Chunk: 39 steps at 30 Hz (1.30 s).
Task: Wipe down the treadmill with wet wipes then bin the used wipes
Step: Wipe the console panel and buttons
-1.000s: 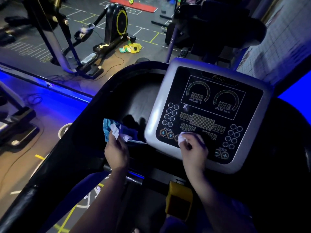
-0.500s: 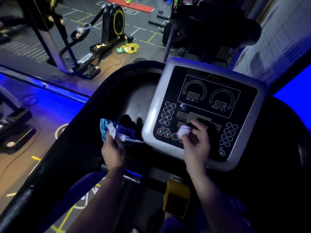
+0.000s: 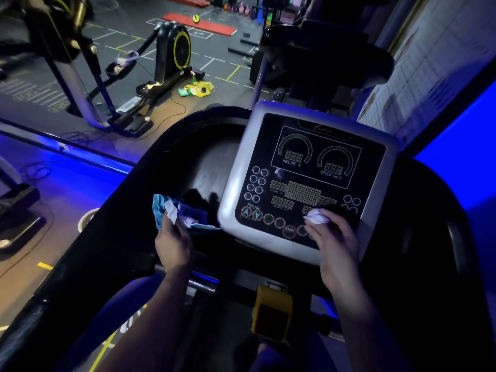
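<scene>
Blue-lit gym floor (image 3: 222, 65) beyond; right hand (image 3: 336, 242) clutches a balled wipe (image 3: 316, 217) against the treadmill console (image 3: 236, 189), left hand (image 3: 173, 244) grips the wipes pack (image 3: 161, 208) just beside its edge.

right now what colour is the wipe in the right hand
White; the wipe under the right hand shows best in the head view.

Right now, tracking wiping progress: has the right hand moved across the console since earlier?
Yes: the right hand slid rightward, away from the INCLINE arrows, uncovering the START button.

Head-worn view, facing forward and down; close above treadmill console (image 3: 308, 183)
</scene>
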Each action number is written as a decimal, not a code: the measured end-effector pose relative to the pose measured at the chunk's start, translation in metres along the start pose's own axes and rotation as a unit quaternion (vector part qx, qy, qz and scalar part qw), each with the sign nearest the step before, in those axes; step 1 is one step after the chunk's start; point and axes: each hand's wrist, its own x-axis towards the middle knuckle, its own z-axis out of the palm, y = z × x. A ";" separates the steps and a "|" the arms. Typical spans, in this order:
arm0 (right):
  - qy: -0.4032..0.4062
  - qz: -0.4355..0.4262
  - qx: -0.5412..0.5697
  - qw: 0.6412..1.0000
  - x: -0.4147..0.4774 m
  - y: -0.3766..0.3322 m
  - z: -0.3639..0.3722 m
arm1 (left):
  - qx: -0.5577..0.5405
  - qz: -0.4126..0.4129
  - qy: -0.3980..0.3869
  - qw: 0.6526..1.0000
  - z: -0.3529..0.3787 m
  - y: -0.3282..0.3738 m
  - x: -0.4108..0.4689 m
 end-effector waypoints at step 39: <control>-0.159 -0.350 -0.433 0.815 0.065 0.017 0.096 | 0.003 -0.012 0.003 1.000 0.007 -0.013 0.006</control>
